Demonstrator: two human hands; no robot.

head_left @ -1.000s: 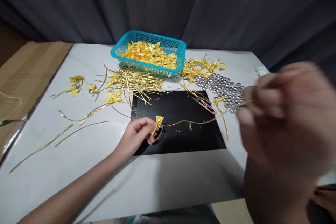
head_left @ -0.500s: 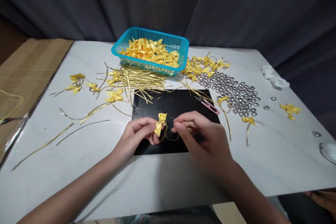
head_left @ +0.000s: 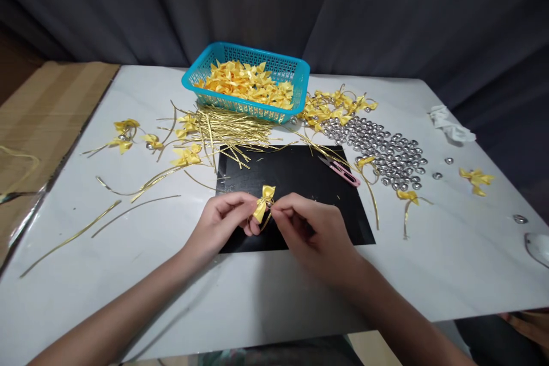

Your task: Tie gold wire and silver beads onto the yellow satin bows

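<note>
left hand (head_left: 221,217) pinches a yellow bow (head_left: 267,192); right hand (head_left: 321,231) bunches against it, grip unclear; pink snips (head_left: 342,172), silver beads (head_left: 380,151) and blue basket (head_left: 244,105) lie beyond.

Left hand (head_left: 227,214), right hand (head_left: 316,233) and both forearms (head_left: 143,291) are bare.

Between the forearms (head_left: 167,281), the near bench (head_left: 240,303) lies open, and a low path runs forward from the fingers (head_left: 291,202) over the black mat (head_left: 291,177); pink scissors (head_left: 344,173) crowd its far right, gold wires (head_left: 235,130) and the blue basket (head_left: 240,104) block beyond, silver beads (head_left: 386,154) hem the right
</note>
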